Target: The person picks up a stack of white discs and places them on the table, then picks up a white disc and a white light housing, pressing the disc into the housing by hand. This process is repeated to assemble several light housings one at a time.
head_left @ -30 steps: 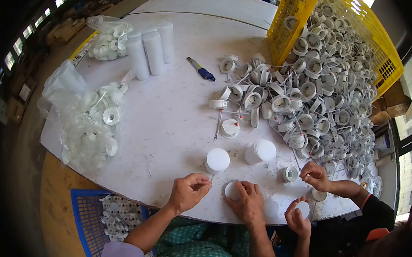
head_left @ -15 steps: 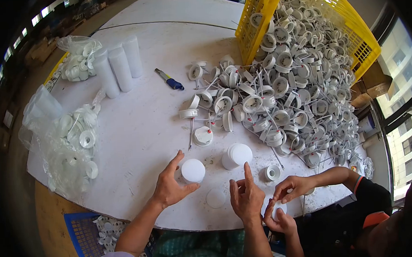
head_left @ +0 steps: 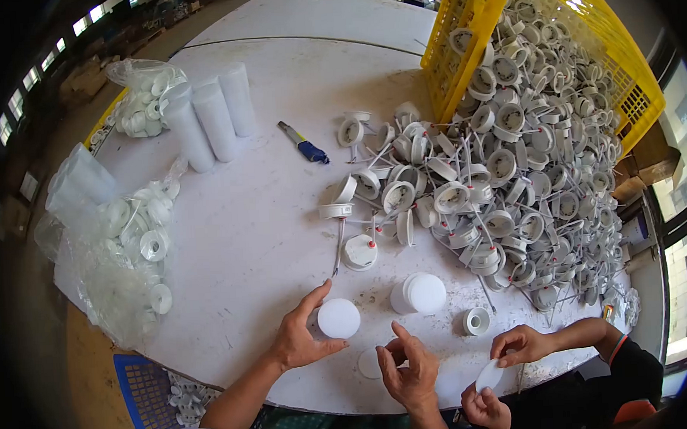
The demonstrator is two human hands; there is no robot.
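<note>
A stack of round white discs (head_left: 339, 318) stands by my left hand (head_left: 297, 338). The thumb and index finger of that hand spread around its left side, thumb close to the lower edge. My right hand (head_left: 408, 370) is over the table's near side, index finger raised and the others loosely bent, with nothing visible between them. Beyond it stands a second white disc stack (head_left: 425, 294), its top disc a little off line. One thin disc (head_left: 368, 364) lies flat on the table, partly covered by my right hand.
At right, a person's hand (head_left: 521, 345) holds a white disc (head_left: 489, 375) near a white ring (head_left: 476, 322). White caps with wires (head_left: 504, 167) spill from a yellow crate (head_left: 465, 53). A blue cutter (head_left: 306, 145), tall disc stacks (head_left: 214, 122) and bagged rings (head_left: 120, 249) lie farther off.
My right hand has drawn back from the second stack, its index finger now clear of the edge. The other person's disc is now lifted and tilted. The whole view has shifted slightly.
</note>
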